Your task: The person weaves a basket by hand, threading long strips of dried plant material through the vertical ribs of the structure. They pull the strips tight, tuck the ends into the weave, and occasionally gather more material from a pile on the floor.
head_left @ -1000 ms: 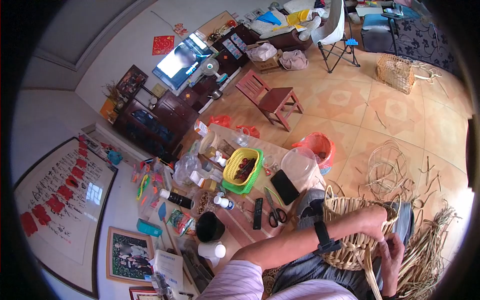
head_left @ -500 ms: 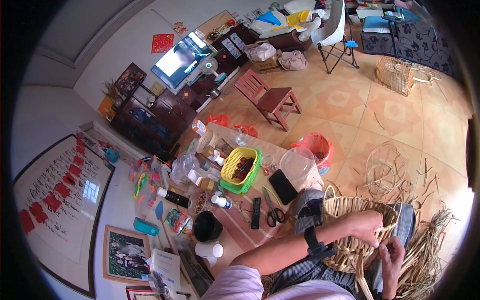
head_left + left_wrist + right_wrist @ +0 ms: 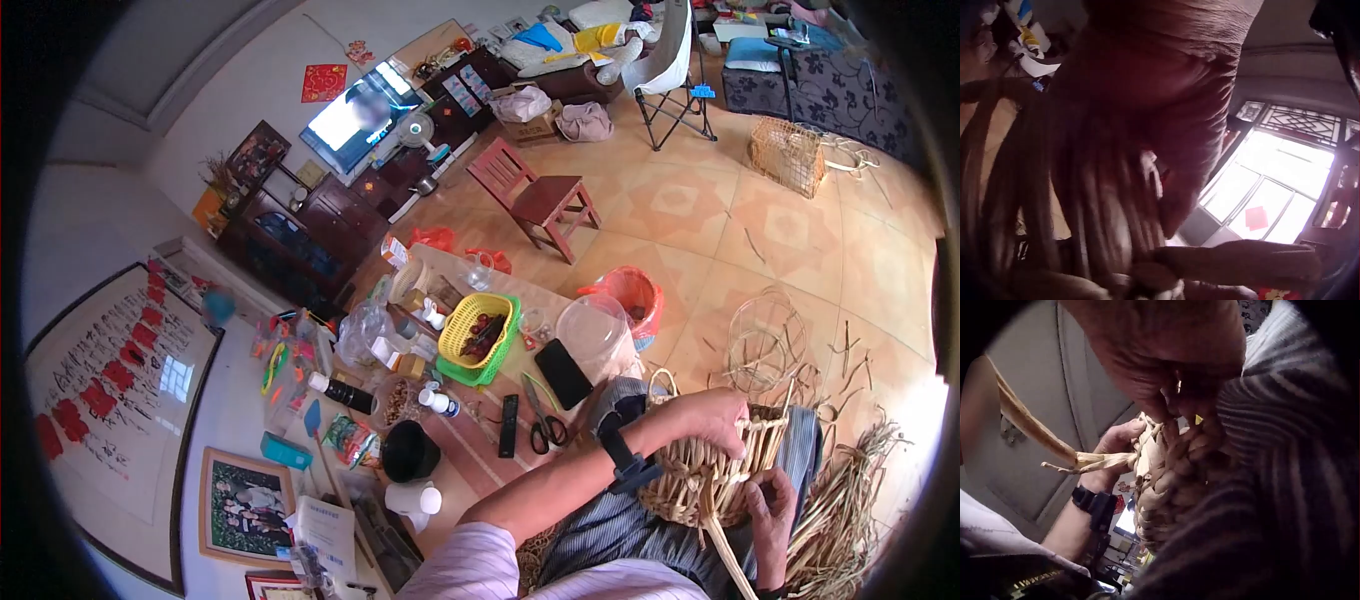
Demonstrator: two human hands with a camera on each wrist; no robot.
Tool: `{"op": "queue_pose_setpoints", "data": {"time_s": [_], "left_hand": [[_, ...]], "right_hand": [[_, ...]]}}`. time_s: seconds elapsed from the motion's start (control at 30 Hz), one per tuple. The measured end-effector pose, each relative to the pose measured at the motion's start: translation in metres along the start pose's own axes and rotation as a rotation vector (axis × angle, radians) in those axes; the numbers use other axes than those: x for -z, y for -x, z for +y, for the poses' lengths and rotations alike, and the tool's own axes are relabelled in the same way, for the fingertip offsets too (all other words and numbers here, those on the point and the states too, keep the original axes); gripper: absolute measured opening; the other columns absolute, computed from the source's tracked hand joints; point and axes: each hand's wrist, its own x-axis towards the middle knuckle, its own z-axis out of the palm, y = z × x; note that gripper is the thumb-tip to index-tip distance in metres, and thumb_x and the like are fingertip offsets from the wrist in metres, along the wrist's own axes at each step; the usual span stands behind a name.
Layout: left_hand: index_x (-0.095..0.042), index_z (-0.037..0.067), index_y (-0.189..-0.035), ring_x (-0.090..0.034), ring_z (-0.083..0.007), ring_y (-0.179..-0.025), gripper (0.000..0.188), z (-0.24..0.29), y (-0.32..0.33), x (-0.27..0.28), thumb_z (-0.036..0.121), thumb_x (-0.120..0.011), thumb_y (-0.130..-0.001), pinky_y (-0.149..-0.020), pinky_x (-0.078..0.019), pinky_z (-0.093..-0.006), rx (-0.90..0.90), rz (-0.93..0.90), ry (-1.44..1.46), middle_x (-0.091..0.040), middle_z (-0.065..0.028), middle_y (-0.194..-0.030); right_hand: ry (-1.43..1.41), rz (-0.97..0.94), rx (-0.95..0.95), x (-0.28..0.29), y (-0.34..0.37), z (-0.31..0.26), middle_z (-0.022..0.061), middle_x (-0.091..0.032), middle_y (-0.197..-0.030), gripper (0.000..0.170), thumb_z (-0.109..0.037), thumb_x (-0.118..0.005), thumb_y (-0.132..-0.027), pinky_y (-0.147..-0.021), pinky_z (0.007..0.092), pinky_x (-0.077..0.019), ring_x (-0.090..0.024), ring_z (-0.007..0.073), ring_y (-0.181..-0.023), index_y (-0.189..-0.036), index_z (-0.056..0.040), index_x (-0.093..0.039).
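Note:
A woven straw basket [image 3: 690, 485] rests on the person's lap, its upright strands rising above the woven part. My left hand [image 3: 715, 418] grips it near the rim, seen from above. In the left wrist view that hand [image 3: 1160, 94] bends over the upright strands [image 3: 1107, 212], its fingertips hidden. My right hand [image 3: 770, 515] is at the basket's near right side. Close up in the right wrist view, its curled fingers [image 3: 1166, 403] pinch the weave at the edge. A long loose straw strand [image 3: 728, 550] hangs off the basket's near side.
Loose straw [image 3: 850, 510] is heaped on the floor at the right, near a coil of strands [image 3: 768, 340]. On the table to the left lie scissors [image 3: 547, 428], a remote [image 3: 509, 425] and a phone [image 3: 563, 373]. A red-lined bin [image 3: 630, 295] stands beyond the table.
My left hand has shifted left along the basket, away from the right hand, which it nearly met before. The right hand has moved slightly left. The hanging strand has swung a little left.

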Motion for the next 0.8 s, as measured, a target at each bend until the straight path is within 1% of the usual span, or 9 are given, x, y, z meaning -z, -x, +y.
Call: {"op": "queue_pose_setpoints", "data": {"time_s": [0.03, 0.13, 0.17, 0.27, 0.3, 0.37, 0.57, 0.67, 0.8], "left_hand": [[-0.074, -0.007, -0.086, -0.07, -0.0305, -0.063, 0.042, -0.002, -0.001, -0.004, 0.03, -0.083, -0.069, -0.063, -0.0543, -0.0446, -0.042, 0.089, -0.167, -0.072, -0.0242, -0.073], [-0.073, -0.008, -0.084, -0.068, -0.0388, -0.062, 0.042, -0.007, 0.003, -0.021, 0.031, -0.08, -0.07, -0.064, -0.0547, -0.0487, -0.095, 0.293, -0.335, -0.069, -0.0293, -0.074], [-0.075, -0.007, -0.087, -0.068, -0.0382, -0.064, 0.041, 0.004, 0.004, -0.016, 0.03, -0.08, -0.071, -0.066, -0.0556, -0.0494, -0.029, 0.218, -0.35, -0.069, -0.0292, -0.075], [-0.075, -0.003, -0.091, -0.069, -0.0187, -0.071, 0.042, -0.02, -0.001, -0.004, 0.039, -0.082, -0.087, -0.069, -0.0553, -0.0402, -0.282, -0.059, 0.08, -0.074, -0.0177, -0.076], [-0.077, -0.001, -0.098, -0.068, -0.0135, -0.077, 0.041, -0.012, 0.002, 0.001, 0.039, -0.082, -0.089, -0.072, -0.0553, -0.038, -0.148, -0.109, -0.046, -0.077, -0.0108, -0.081], [-0.078, 0.001, -0.102, -0.065, -0.0085, -0.084, 0.037, 0.007, 0.016, 0.011, 0.036, -0.082, -0.092, -0.077, -0.0543, -0.0337, -0.013, -0.16, 0.052, -0.076, -0.0033, -0.087], [-0.075, -0.004, -0.103, -0.061, -0.0072, -0.082, 0.036, 0.015, 0.021, 0.022, 0.03, -0.08, -0.092, -0.075, -0.0514, -0.03, 0.057, -0.18, 0.063, -0.073, -0.0008, -0.087], [-0.075, -0.004, -0.101, -0.061, -0.0067, -0.082, 0.034, 0.027, 0.024, 0.019, 0.028, -0.081, -0.092, -0.074, -0.0512, -0.0299, 0.057, -0.167, 0.222, -0.073, 0.0001, -0.086], [-0.075, -0.003, -0.104, -0.063, -0.0067, -0.083, 0.032, 0.02, 0.022, 0.02, 0.027, -0.082, -0.092, -0.077, -0.0523, -0.0294, 0.135, -0.193, 0.254, -0.074, 0.0008, -0.09]], "right_hand": [[0.013, -0.001, 0.006, 0.003, -0.002, 0.004, -0.0059, -0.055, -0.08, 0.02, -0.014, -0.078, -0.101, -0.066, 0.0224, -0.0399, -0.05, 0.0032, -0.074, -0.096, -0.0045, -0.061], [-0.057, 0.001, 0.016, 0.0, -0.005, 0.013, -0.0051, -0.058, -0.081, 0.018, -0.012, -0.077, -0.099, -0.067, 0.0237, -0.0424, -0.051, 0.0038, -0.074, -0.093, -0.0043, -0.062], [-0.089, 0.005, 0.017, 0.001, -0.004, 0.014, -0.0047, -0.058, -0.081, 0.017, -0.011, -0.077, -0.099, -0.067, 0.0242, -0.0434, -0.052, 0.0042, -0.075, -0.092, -0.0041, -0.063], [0.156, 0.07, -0.032, 0.006, 0.001, 0.012, -0.0019, -0.06, -0.081, 0.014, -0.006, -0.076, -0.095, -0.067, 0.0264, -0.0459, -0.055, 0.0083, -0.076, -0.089, -0.0033, -0.064], [0.178, 0.023, 0.024, 0.009, 0.003, 0.016, -0.0028, -0.058, -0.081, 0.012, -0.006, -0.075, -0.098, -0.067, 0.0268, -0.0456, -0.053, 0.0077, -0.076, -0.093, -0.0028, -0.065], [0.158, -0.031, 0.012, 0.006, 0.005, 0.002, -0.0019, -0.059, -0.085, 0.01, -0.007, -0.074, -0.102, -0.068, 0.0266, -0.0465, -0.053, 0.0075, -0.078, -0.1, -0.0009, -0.066], [0.037, -0.046, 0.05, 0.003, 0.008, -0.002, 0.0042, -0.068, -0.092, 0.01, -0.005, -0.074, -0.103, -0.076, 0.0286, -0.0554, -0.064, 0.0095, -0.085, -0.107, 0.0015, -0.068], [0.167, -0.055, 0.106, 0.004, 0.005, -0.015, 0.0065, -0.069, -0.094, 0.011, -0.005, -0.075, -0.102, -0.076, 0.0292, -0.0559, -0.065, 0.0111, -0.084, -0.107, 0.0007, -0.068], [0.218, -0.052, 0.172, -0.004, 0.001, -0.017, 0.0108, -0.069, -0.094, 0.014, -0.006, -0.078, -0.099, -0.074, 0.0327, -0.0556, -0.068, 0.0189, -0.082, -0.107, -0.0003, -0.068]]}}
